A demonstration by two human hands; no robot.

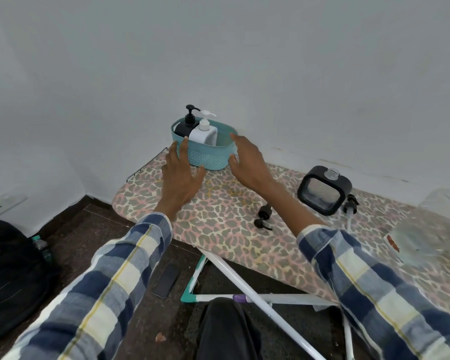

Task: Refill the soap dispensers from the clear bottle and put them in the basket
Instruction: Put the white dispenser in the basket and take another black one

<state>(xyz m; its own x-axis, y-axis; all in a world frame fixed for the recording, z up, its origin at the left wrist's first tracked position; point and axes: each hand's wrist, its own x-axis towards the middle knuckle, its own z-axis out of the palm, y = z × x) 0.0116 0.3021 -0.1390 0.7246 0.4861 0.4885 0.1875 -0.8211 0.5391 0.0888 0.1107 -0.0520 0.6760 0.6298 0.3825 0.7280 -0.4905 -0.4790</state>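
Observation:
A teal basket (208, 158) stands at the far end of the leopard-print ironing board (226, 211), against the wall. Inside it a black pump dispenser (186, 124) and a white pump dispenser (202, 133) stand upright. My left hand (179, 172) is at the basket's left side and my right hand (246, 161) at its right side, both with fingers spread and straight. A third dispenser, black-framed with a clear body (324, 189), sits open-topped to the right. Two loose black pump heads (264, 216) (350, 203) lie on the board near it.
A clear plastic container (431, 229) lies blurred at the board's right edge. On the dark floor below lie a phone (166, 280), a black bag (8, 276) with a water bottle (42, 246), and the board's white legs (257, 300).

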